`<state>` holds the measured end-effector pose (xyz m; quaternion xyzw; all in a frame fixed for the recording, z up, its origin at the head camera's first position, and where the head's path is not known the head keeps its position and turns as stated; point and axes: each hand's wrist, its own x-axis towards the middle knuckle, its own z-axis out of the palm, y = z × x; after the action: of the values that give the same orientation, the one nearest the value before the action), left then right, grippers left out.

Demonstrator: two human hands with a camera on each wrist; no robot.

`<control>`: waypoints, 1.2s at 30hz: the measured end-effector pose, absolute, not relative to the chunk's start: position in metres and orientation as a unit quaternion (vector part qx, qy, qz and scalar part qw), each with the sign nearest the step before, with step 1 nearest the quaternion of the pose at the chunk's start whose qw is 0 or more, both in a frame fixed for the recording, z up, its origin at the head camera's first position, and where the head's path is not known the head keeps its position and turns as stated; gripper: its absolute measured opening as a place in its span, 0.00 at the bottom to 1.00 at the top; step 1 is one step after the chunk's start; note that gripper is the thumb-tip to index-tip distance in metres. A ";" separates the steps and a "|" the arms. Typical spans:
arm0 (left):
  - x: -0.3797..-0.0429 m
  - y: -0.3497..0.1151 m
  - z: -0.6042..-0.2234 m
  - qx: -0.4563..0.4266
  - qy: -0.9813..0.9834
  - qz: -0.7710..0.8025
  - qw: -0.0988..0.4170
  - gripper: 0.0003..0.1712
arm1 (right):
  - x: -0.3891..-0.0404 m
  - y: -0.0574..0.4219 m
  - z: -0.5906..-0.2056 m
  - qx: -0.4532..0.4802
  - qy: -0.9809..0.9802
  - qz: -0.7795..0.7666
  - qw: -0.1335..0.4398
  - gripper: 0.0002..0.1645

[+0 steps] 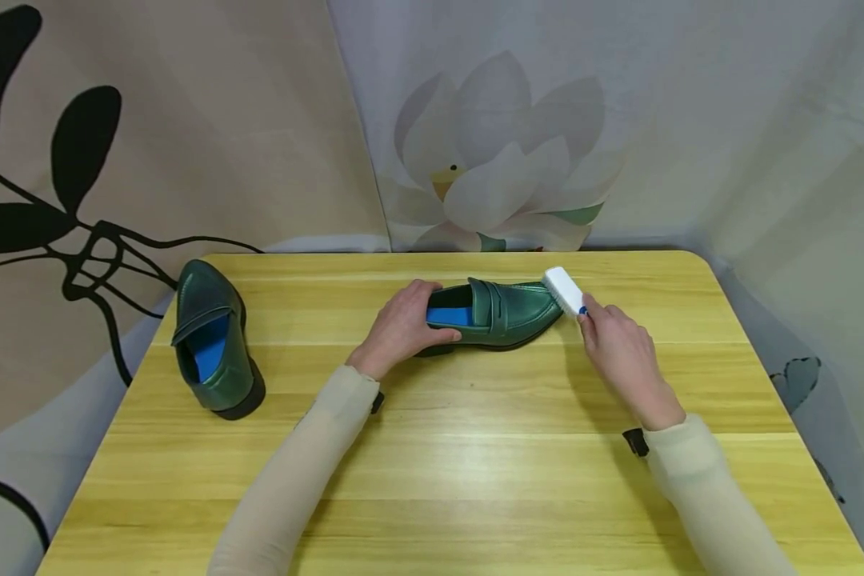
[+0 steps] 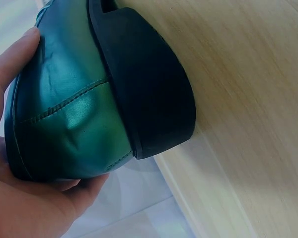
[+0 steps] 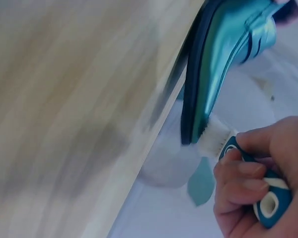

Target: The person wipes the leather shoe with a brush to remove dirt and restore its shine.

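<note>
A green loafer [image 1: 522, 312] with a blue insole lies sideways near the back middle of the table, its toe to the right. My left hand [image 1: 402, 328] grips its heel end, thumb on the near side; the left wrist view shows the black heel block [image 2: 149, 84] and stitched green back [image 2: 74, 114]. In my right hand [image 1: 622, 356] is a brush [image 1: 564, 290] with a white head and a blue-and-white handle [image 3: 275, 198]. Its bristles [image 3: 212, 139] meet the loafer's toe. The right fingers curl round the handle.
A second green loafer [image 1: 223, 384] stands at the table's left side, toe toward the back. The wooden table [image 1: 475, 480] has a back edge just beyond the shoes. Behind it hangs a curtain [image 1: 259, 120] with flower and leaf prints.
</note>
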<state>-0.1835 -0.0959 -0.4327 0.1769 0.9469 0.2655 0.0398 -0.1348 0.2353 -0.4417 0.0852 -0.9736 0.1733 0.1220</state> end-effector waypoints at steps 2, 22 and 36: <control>-0.184 -0.096 -0.433 0.176 0.947 0.265 0.040 0.50 | -0.136 0.240 -0.441 0.076 -0.973 0.177 0.127 0.25; -0.183 -0.097 -0.432 0.179 0.946 0.269 0.037 0.50 | -0.111 0.223 -0.447 0.136 -0.967 0.181 0.121 0.24; -0.183 -0.096 -0.432 0.181 0.945 0.268 0.038 0.50 | -0.132 0.254 -0.449 0.063 -0.970 0.194 0.134 0.26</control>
<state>-0.1834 -0.0964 -0.4321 0.1810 0.9455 0.2682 0.0380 -0.1316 0.2541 -0.4486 0.0630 -0.9698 0.1940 0.1340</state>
